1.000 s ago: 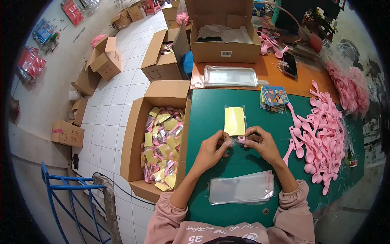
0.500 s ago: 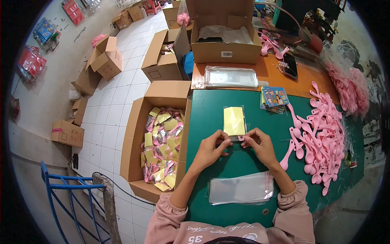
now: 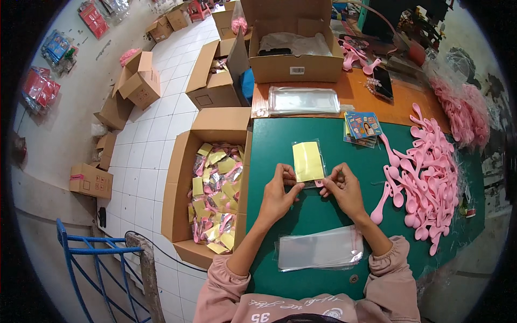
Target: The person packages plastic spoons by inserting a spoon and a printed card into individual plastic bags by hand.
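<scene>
A clear plastic packet with a yellow card point(image 3: 308, 160) inside lies on the green table, turned slightly. My left hand point(image 3: 280, 192) pinches its lower left edge between thumb and fingers. At the lower right corner, my right hand point(image 3: 343, 189) grips the packet beside the small pink spoon handle end point(image 3: 319, 183) that shows there; the rest of that spoon is hidden by the card. Nearer my body lies a stack of clear plastic bags point(image 3: 321, 251). To the right is a heap of pink spoons point(image 3: 431, 177), and beyond the packet sit small printed cards point(image 3: 363, 126).
An open carton point(image 3: 177, 188) full of filled packets stands left of the table. At the back are an open cardboard box point(image 3: 291, 69), more clear bags point(image 3: 303, 100) and a phone point(image 3: 383, 83). A blue metal rack point(image 3: 102, 251) stands at lower left.
My left hand has shifted up along the packet's left edge, and its fingers point more upward. The packet has tilted a little to the left. My right hand stays at its corner.
</scene>
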### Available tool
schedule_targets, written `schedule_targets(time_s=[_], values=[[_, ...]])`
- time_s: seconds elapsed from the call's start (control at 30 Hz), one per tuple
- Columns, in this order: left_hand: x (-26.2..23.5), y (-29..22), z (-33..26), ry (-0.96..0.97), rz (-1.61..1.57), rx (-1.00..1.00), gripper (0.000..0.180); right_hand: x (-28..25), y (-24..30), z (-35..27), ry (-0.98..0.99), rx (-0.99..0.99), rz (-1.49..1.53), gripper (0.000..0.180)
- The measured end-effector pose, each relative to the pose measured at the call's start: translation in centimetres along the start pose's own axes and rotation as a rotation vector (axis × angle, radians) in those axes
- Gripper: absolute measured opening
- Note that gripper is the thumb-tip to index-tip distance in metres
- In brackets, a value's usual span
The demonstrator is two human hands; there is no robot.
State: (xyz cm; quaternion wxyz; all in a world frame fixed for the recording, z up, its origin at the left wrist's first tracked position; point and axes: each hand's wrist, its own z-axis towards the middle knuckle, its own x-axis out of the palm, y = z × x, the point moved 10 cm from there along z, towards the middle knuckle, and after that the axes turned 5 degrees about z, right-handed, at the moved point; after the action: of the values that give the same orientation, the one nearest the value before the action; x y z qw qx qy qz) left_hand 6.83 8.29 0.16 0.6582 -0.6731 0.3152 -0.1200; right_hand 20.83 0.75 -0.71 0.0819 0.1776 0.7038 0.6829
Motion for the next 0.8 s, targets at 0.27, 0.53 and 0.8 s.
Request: schedule_targets(time_s=[0.27,0.53,0.8], values=[[0.1,0.3,0.0,0.012,0.032,0.088,0.032,0.8,0.1,0.0,0.042,0.039,-0.03,0.036],[-5.7,0.1,-2.1,0.001,-0.015,0.01,0.043,-5.6,4.9,1.9,-0.122,-0.149,-0.438,0.016],[-19.1,1.4,-4.2,-0.318,0.659,-0.047,0.036,-17.0,7.3,2.5,-0.486,-0.356,-1.221,0.025]])
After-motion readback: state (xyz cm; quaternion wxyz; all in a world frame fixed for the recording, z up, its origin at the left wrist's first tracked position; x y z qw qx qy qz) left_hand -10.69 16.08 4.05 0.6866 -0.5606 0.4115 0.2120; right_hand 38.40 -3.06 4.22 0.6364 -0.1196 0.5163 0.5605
